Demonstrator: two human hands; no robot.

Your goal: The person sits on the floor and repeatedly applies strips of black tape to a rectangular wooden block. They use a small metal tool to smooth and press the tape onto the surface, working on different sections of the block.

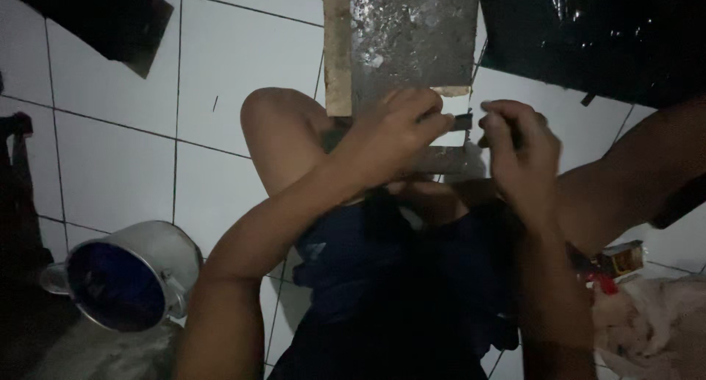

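Observation:
My left hand (393, 133) and my right hand (518, 148) meet above my bent knees, and both pinch a small dark object (463, 121) held between them. The left fingers close on its left end, the right fingers on its right end. What the object is cannot be made out in the dim light. Just beyond the hands lies a worn wooden board (401, 41) with a grey, flaking top on the white tiled floor (220, 71).
A metal pot (125, 273) with a dark inside lies tipped at the lower left. A black plastic sheet (588, 34) covers the upper right. A small packet (621, 261) and crumpled cloth (654, 328) sit at the lower right. Dark shapes edge the left side.

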